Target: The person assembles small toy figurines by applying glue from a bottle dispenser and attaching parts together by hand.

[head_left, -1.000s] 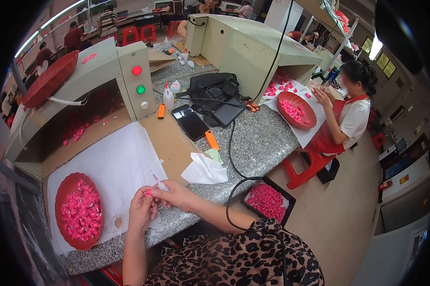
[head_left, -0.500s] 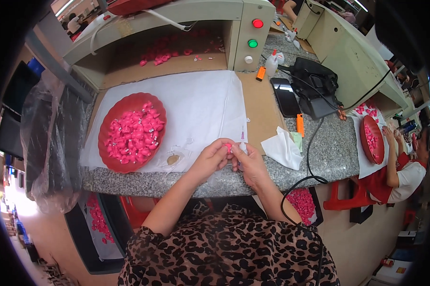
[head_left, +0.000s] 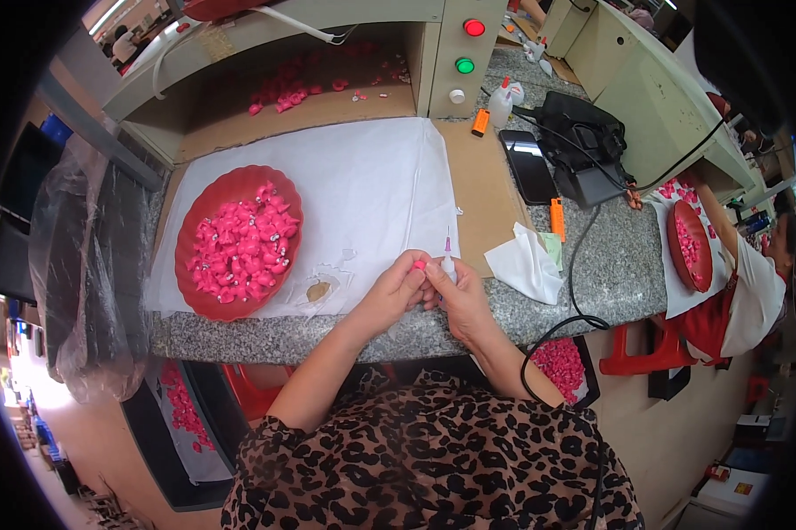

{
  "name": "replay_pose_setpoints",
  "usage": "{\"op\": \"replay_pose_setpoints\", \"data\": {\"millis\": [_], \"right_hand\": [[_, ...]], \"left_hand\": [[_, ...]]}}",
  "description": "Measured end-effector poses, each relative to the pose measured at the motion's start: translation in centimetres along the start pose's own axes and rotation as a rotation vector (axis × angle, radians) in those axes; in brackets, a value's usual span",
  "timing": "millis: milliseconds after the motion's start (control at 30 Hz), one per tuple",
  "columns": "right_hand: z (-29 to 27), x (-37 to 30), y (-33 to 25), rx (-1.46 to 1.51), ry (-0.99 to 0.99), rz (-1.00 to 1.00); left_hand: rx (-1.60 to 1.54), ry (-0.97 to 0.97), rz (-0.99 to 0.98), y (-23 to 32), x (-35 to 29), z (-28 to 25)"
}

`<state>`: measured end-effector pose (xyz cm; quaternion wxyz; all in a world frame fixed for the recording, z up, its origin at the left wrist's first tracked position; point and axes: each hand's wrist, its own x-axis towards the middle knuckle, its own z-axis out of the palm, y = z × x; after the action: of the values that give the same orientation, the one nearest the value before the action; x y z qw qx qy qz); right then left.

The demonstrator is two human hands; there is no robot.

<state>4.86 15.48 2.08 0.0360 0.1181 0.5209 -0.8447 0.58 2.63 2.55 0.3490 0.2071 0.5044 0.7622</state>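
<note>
My left hand (head_left: 396, 290) pinches a small pink piece (head_left: 420, 264) between thumb and fingertips; most of it is hidden. Pressed close beside it, my right hand (head_left: 465, 305) is closed around a small white needle-tipped glue bottle (head_left: 449, 265), its purple-based needle pointing up and away from me. Both hands are held together above the front edge of the granite worktop. To their left, a red scalloped plate (head_left: 186, 281) is heaped with glossy pink figurine pieces (head_left: 243, 243) bearing small silvery bits. It rests on a white paper sheet (head_left: 362, 177).
A beige machine (head_left: 327, 26) with a low opening stands behind. On the right lie a crumpled tissue (head_left: 526, 265), orange lighters (head_left: 557, 221), a phone (head_left: 528, 168), a black bag (head_left: 581, 132) and a trailing cable (head_left: 574, 283). Farther right a co-worker sits by another red plate (head_left: 702, 256).
My hands stay together with the pink piece and glue bottle, shifting only slightly. The whole view has moved a little. At right, the co-worker's arm now reaches farther back past the plate.
</note>
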Motion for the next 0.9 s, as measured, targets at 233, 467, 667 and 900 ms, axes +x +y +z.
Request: {"op": "replay_pose_setpoints", "data": {"millis": [233, 467, 667, 900], "right_hand": [[-0.2, 0.0, -0.2, 0.003, -0.029, 0.013], [0.1, -0.1, -0.5, -0.023, -0.023, 0.022], [0.5, 0.0, -1.0, -0.008, -0.037, 0.047], [0.1, 0.2, -1.1, 0.060, 0.037, 0.069]], "left_hand": [[-0.042, -0.023, -0.040, 0.0, -0.2, -0.4], [-0.016, -0.019, -0.057, -0.3, 0.0, -0.6], [-0.011, 0.031, -0.021, -0.1, 0.1, 0.1], [0.004, 0.095, 0.007, 0.1, 0.2, 0.4]]}}
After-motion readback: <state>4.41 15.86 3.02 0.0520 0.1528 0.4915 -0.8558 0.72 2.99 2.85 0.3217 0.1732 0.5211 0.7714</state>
